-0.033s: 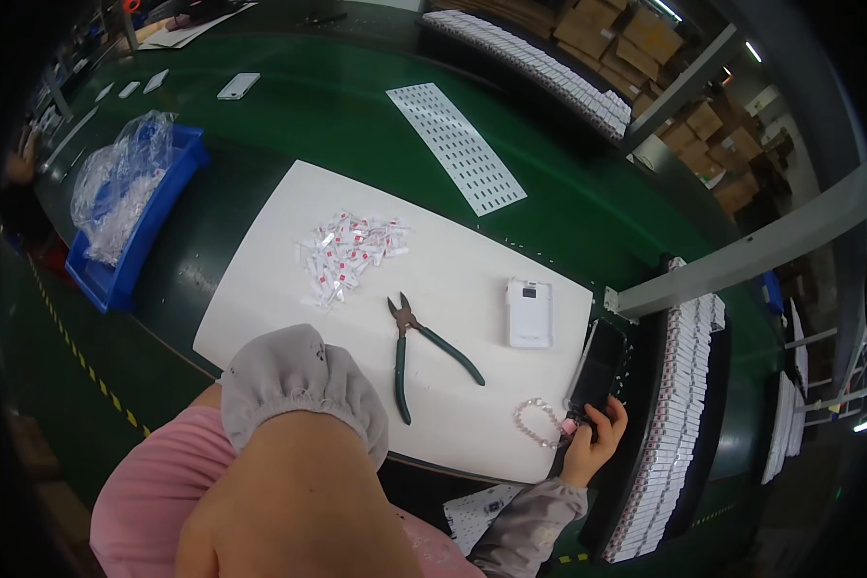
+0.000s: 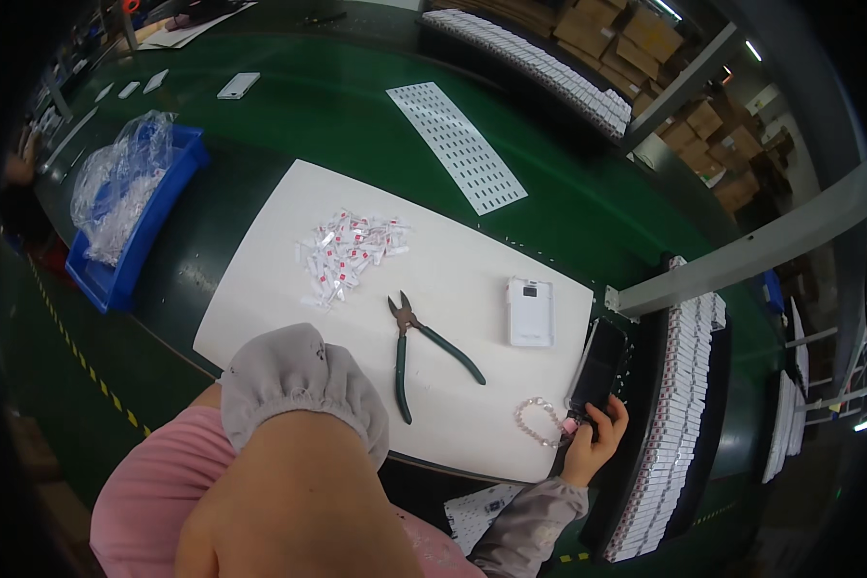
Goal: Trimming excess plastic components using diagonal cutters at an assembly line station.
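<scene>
My right hand (image 2: pixel 595 443) is at the lower right edge of the white board (image 2: pixel 443 405), its fingers curled on the lower end of a dark smartphone (image 2: pixel 599 356). A beaded strap (image 2: pixel 521 424) with a pink charm lies beside that hand. My left hand (image 2: pixel 299 501) is raised close to the camera, past a grey sleeve cuff; its fingers are out of sight. On the board, green-handled cutting pliers (image 2: pixel 404 318) lie with handles spread. A white rectangular device (image 2: pixel 532 318) with a small dark window rests to their right. Small white pieces with red marks (image 2: pixel 352 250) form a heap behind the pliers.
A blue bin (image 2: pixel 130 270) with a clear plastic bag (image 2: pixel 116 193) stands to the left. Beyond the board lies a slotted white sheet (image 2: pixel 458 144). Rows of white pieces (image 2: pixel 669 414) line the right side, near a grey metal post (image 2: pixel 751 255). Cardboard boxes (image 2: pixel 588 29) are stacked behind.
</scene>
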### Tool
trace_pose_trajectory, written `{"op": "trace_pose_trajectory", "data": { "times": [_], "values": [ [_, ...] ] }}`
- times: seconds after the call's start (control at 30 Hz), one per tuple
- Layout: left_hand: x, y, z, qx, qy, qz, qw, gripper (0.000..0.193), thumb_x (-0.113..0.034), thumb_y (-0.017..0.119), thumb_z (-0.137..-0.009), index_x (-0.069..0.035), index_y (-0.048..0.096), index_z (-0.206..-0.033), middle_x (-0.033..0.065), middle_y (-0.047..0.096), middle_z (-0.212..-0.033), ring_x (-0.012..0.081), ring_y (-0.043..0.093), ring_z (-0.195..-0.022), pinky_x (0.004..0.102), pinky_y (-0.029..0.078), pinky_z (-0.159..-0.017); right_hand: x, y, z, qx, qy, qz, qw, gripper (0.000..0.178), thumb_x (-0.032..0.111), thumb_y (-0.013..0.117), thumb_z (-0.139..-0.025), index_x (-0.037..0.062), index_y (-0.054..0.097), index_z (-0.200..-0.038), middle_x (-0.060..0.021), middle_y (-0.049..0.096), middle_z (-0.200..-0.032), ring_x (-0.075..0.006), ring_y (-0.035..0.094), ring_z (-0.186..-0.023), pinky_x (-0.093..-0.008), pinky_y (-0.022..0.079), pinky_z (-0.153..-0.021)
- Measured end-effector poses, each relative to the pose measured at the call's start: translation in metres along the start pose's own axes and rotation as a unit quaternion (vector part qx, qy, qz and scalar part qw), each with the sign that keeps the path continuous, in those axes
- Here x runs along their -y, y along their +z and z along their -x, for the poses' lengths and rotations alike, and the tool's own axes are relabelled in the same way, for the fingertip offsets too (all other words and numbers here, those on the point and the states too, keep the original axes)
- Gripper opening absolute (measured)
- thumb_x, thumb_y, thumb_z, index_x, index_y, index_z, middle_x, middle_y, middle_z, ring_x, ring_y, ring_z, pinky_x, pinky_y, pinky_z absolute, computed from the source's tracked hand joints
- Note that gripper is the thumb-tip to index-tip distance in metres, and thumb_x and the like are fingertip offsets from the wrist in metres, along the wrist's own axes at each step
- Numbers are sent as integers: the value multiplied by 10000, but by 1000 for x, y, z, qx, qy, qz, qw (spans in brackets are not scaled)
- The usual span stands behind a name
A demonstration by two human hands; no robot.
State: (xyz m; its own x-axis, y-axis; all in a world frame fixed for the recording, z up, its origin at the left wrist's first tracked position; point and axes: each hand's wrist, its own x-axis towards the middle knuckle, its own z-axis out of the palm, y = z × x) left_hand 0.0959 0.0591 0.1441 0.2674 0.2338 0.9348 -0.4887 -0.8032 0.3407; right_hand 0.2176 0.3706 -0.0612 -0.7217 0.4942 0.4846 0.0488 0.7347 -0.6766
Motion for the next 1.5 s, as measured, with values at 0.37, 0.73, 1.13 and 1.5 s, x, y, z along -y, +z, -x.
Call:
{"op": "trace_pose_trajectory", "data": {
  "times": [0.37, 0.73, 1.13, 1.5],
  "values": [
    [-1, -2, -2, 21, -7, 0, 1000, 241, -314, 540, -919, -114, 643, -833, 43, 566, -617, 224, 556, -518, 330, 418, -451, 4, 0, 1, -4, 1, 11, 1000, 281, -46, 471, -676, -27, 658, -885, -144, 509, -1205, -296, 475, -1138, -358, 360, -977],
    [-4, 0, -2, 22, -8, -2, 1000, 242, -320, 539, -920, -115, 652, -860, 41, 572, -628, 226, 560, -527, 328, 421, -458, 1, 0, 1, -4, -2, 13, 1000, 286, -46, 468, -672, -23, 660, -884, -143, 510, -1212, -298, 478, -1128, -365, 358, -985],
    [-9, -3, 1, 33, 0, -18, 999, 249, -338, 525, -921, -129, 660, -916, 30, 598, -683, 216, 572, -553, 323, 431, -470, 0, 1, 0, -5, 16, 6, 1000, 294, -64, 458, -669, -14, 657, -878, -157, 495, -1218, -305, 473, -1141, -382, 341, -1011],
    [-13, 4, 1, 42, 3, -21, 999, 261, -334, 512, -927, -116, 652, -956, 47, 613, -725, 228, 594, -611, 335, 458, -510, 4, -2, 1, 2, 17, 5, 1000, 292, -75, 469, -672, -15, 652, -891, -155, 492, -1222, -302, 472, -1138, -375, 350, -998]
  ]
}}
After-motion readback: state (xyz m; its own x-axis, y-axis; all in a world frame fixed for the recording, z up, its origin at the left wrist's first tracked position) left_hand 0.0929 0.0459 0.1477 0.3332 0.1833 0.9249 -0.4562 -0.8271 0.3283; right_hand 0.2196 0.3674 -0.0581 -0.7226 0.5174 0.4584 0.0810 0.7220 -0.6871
